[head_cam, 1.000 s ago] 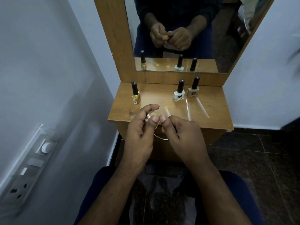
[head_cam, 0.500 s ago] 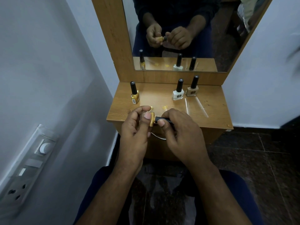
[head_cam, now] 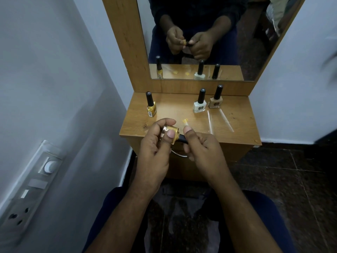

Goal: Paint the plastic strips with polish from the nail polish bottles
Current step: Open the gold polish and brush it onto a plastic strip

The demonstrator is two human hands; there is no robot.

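Gold polish fills the nail polish bottle (head_cam: 170, 134) we hold sideways above the near edge of the wooden counter (head_cam: 237, 125). Our left hand (head_cam: 155, 150) grips its glass body, thumb and fingers curled round it; our right hand (head_cam: 202, 148) pinches its black cap (head_cam: 182, 138) between thumb and fingers. Three capped bottles stand upright at the back: a gold one (head_cam: 151, 106) on the left, a white one (head_cam: 200, 105) and a beige one (head_cam: 216, 99) side by side on the right. Two clear plastic strips (head_cam: 226, 121) lie before that pair. A yellow-tipped strip (head_cam: 185, 121) lies just beyond our fingers. We note a mirror (head_cam: 200, 24) above the counter.
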